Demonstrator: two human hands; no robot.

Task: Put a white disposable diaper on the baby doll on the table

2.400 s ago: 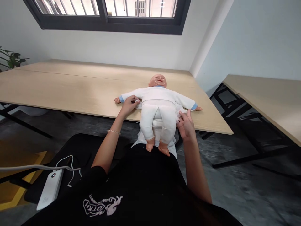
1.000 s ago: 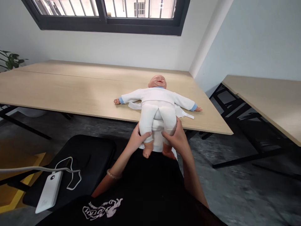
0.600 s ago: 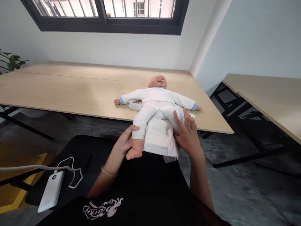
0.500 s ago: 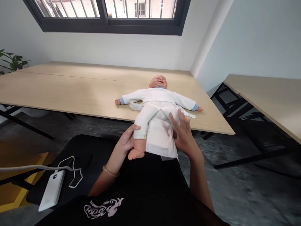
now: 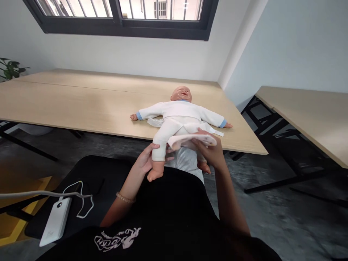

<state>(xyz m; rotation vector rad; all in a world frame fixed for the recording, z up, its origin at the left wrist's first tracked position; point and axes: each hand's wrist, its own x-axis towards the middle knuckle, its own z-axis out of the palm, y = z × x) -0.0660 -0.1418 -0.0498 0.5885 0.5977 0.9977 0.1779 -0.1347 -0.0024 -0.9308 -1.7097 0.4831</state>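
Centre of the head view, a pale plastic baby doll [image 5: 179,111] in a white suit with blue cuffs lies on its back at the near edge of a long light wooden table [image 5: 81,105], arms spread, legs hanging over the edge. Just below it, the left hand [image 5: 146,162] is curled around the doll's lower leg, right above the bare foot. To its right, the right hand [image 5: 210,151] pinches a soft white folded cloth pad [image 5: 190,139], raised flat across the doll's hips. Lower left, a white rectangular power bank [image 5: 56,221] with a white cable lies on a black padded seat [image 5: 89,174]. At the right edge stands 1 more light wooden side table [image 5: 312,112]
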